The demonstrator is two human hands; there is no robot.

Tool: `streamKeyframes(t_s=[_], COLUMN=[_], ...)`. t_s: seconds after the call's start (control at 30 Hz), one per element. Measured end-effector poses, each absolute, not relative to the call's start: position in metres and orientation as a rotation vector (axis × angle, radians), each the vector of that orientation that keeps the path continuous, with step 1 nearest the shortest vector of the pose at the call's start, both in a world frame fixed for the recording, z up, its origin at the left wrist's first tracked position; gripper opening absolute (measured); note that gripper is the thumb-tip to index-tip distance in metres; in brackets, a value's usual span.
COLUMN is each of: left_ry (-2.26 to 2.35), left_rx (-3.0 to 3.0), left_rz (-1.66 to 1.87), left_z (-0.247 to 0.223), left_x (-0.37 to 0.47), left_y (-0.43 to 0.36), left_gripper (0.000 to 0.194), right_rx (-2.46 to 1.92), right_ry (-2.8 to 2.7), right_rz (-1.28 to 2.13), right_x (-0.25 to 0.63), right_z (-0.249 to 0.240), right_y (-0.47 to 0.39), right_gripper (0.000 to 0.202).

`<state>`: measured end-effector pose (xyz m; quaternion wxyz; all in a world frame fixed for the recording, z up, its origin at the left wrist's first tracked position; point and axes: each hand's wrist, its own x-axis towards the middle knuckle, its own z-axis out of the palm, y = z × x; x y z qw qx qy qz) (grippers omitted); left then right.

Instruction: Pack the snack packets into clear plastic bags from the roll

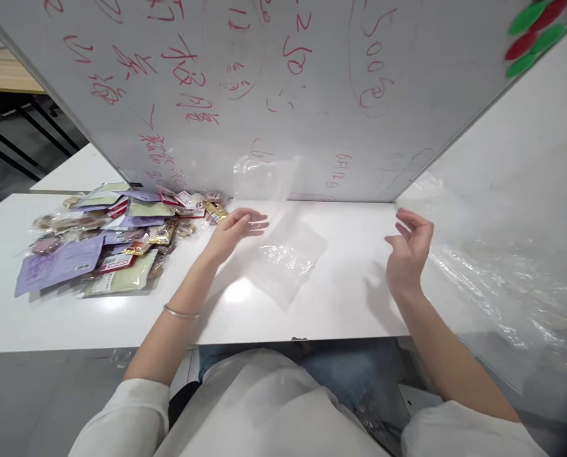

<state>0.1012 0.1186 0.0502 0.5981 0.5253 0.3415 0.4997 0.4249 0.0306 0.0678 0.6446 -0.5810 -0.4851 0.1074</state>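
My left hand (233, 233), with a thin bangle at its wrist, hovers over the white table with its fingers stretched apart. Just beyond its fingertips is a clear plastic bag (288, 257), partly crumpled and see-through. More clear film (264, 178) rises behind it, in front of the whiteboard; whether both belong to one bag I cannot tell. My right hand (410, 251) is raised at the table's right side, fingers loosely bent and apart, with nothing visible in it. To the left of my left hand lies a heap of packaged goods, including a purple pouch (59, 263) and a pale green packet (124, 276).
A whiteboard (312, 95) with red handwriting stands along the table's (350, 311) back edge. Green and red magnets (535, 38) sit at its upper right. Large clear plastic sheeting (497, 285) spreads out on the right. Small gold-wrapped packets (214, 211) edge the heap.
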Motion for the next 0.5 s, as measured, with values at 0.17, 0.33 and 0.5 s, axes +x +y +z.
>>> streamKeyframes(t_s=[0.17,0.33,0.5], left_ry=[0.872,1.327,1.821], left_rx=[1.109,1.219,1.528], left_rz=[1.026,1.025,1.148], left_z=[0.033,0.016,0.029], left_x=[0.1,0.107,0.084], left_y=[0.144,0.158,0.159], left_gripper=[0.017,0.01,0.023], right_rx=[-1.206,-1.251,-1.469], right_ry=[-2.183,-2.709,-2.688], right_rz=[0.323,0.444,0.357], right_x=[0.39,0.342,0.322], right_z=[0.059,0.011,-0.011], right_y=[0.053,0.075,0.077], right_gripper=[0.043,0.069,0.079])
